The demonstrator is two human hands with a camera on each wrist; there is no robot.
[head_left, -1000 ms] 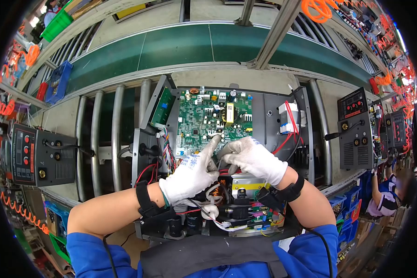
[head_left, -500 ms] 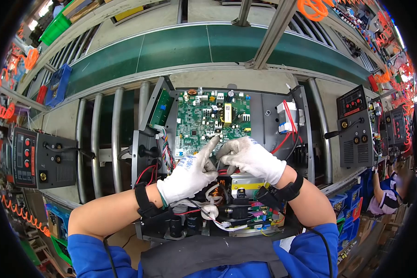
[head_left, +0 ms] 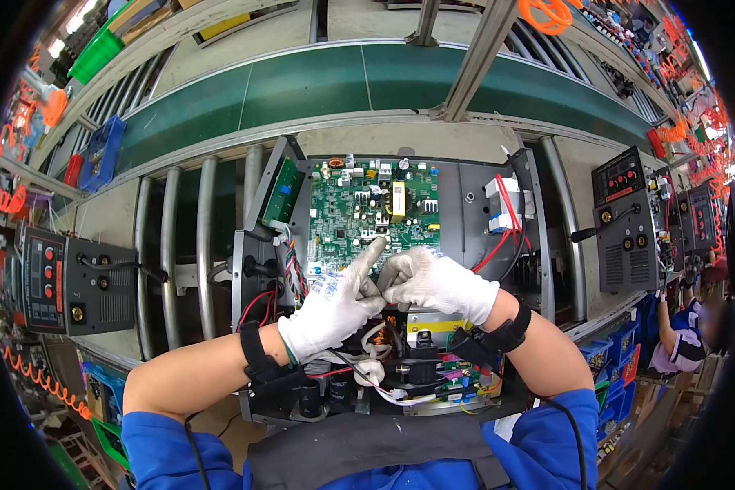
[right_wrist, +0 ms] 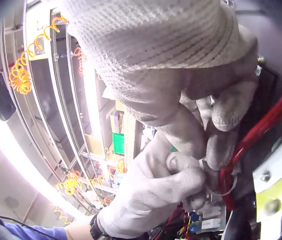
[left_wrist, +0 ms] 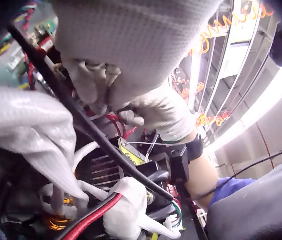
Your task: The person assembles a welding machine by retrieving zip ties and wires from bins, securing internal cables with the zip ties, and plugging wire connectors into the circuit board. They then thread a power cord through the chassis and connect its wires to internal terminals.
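My gloved left hand (head_left: 333, 309) and gloved right hand (head_left: 447, 286) meet over the opened machine housing (head_left: 459, 219), at the near edge of a green circuit board (head_left: 347, 208). In the right wrist view, a thin pale cable tie (right_wrist: 234, 186) loops round red wires (right_wrist: 263, 122). Both hands pinch at this tie with curled fingers and thumbs, which hide most of it. The left index finger extends forward over the board. Below the hands lie a white-wrapped bundle (left_wrist: 126, 207), a black cable (left_wrist: 98, 137) and a yellow-labelled metal part (head_left: 443, 328).
Finished-looking welding machines stand at left (head_left: 77, 282) and right (head_left: 629, 224). Metal rollers (head_left: 207, 245) flank the housing, and a green conveyor belt (head_left: 302, 90) runs behind it. Blue parts bins (head_left: 616, 359) sit at the lower right. A person (head_left: 682, 339) is at far right.
The right hand has shifted slightly left, its fingers closer against the left hand. The left hand stays almost in place, and the view has shifted a little.
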